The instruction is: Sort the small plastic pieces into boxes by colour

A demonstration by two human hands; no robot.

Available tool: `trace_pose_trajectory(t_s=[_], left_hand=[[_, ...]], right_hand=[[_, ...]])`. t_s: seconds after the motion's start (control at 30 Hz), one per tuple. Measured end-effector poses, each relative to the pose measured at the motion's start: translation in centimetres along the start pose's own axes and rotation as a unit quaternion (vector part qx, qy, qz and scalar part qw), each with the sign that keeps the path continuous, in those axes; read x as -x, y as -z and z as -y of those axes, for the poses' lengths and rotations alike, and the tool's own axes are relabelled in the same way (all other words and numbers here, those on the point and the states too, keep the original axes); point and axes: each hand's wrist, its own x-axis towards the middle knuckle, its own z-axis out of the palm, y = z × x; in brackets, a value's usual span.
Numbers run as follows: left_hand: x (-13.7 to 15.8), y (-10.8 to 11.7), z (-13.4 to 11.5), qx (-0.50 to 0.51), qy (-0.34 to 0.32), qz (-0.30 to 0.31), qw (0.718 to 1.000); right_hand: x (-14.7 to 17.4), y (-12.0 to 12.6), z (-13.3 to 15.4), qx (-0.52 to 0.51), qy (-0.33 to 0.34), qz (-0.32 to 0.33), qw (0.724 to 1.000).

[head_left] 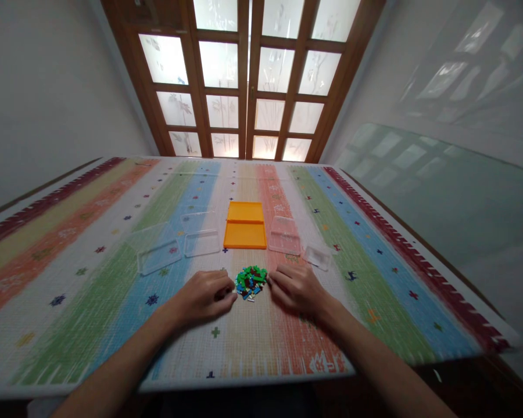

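Note:
A small heap of toy building bricks [251, 281] in green, blue, dark brown and white lies on the striped cloth between my hands. At the heap's left edge is my left hand [211, 292], its fingers curled in toward the thumb. My right hand [294, 285] rests at the right edge, fingers bent and pressed together, tips against or very close to the green bricks. Whatever either set of fingertips holds is too small or hidden to make out. Just beyond the heap sits an open orange case [244, 234], its lid folded back flat.
Clear plastic boxes with open lids flank the orange case: a large one [159, 257] and a smaller one [201, 243] on the left, another [285, 242] and a little one [317, 257] on the right. The tablecloth [113, 325] covers the table, with walls either side and glazed doors [244, 87] behind.

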Motion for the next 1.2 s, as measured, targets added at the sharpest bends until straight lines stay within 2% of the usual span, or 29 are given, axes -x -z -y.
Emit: trace_pose_trajectory(t_s=[0.1,0.17,0.23,0.37,0.43,0.5,0.63,0.87,1.0,1.1,1.2], left_hand=[[0.2,1.8,1.1,0.004,-0.005,-0.040,0.999],[0.6,3.7,2.1,-0.018,0.018,-0.090,0.996],[1.3,5.8,3.0,-0.062,0.062,-0.148,0.985],[2.7,8.3,4.7,-0.146,0.176,-0.193,0.954],[3.2,8.6,5.4,-0.183,0.245,-0.179,0.935],[3.5,8.6,5.8,-0.202,0.303,-0.136,0.921],[3.5,8.6,6.2,-0.218,0.363,-0.063,0.904],[3.6,8.5,6.6,-0.209,0.394,-0.031,0.895],[3.8,8.6,6.7,-0.202,0.401,-0.043,0.892],[3.7,9.0,6.3,-0.201,0.396,-0.108,0.889],[3.3,9.0,5.2,-0.178,0.338,-0.215,0.899]], right_hand=[[0.0,0.0,0.0,0.003,0.003,-0.006,1.000],[0.0,-0.1,-0.1,0.004,0.006,-0.007,1.000],[0.0,0.0,0.0,0.004,0.008,-0.007,1.000],[0.0,0.0,0.1,-0.002,0.011,-0.005,1.000],[0.0,-0.1,0.1,-0.005,0.011,-0.004,1.000],[0.0,-0.1,0.1,-0.008,0.010,-0.005,1.000],[0.0,0.0,0.1,-0.009,0.006,-0.005,1.000],[0.0,0.0,0.0,-0.008,0.006,-0.005,1.000],[0.0,0.0,-0.1,-0.009,0.006,-0.002,1.000],[0.0,0.0,-0.2,-0.010,0.007,-0.005,1.000],[0.0,0.0,-0.2,-0.007,0.004,-0.009,1.000]])
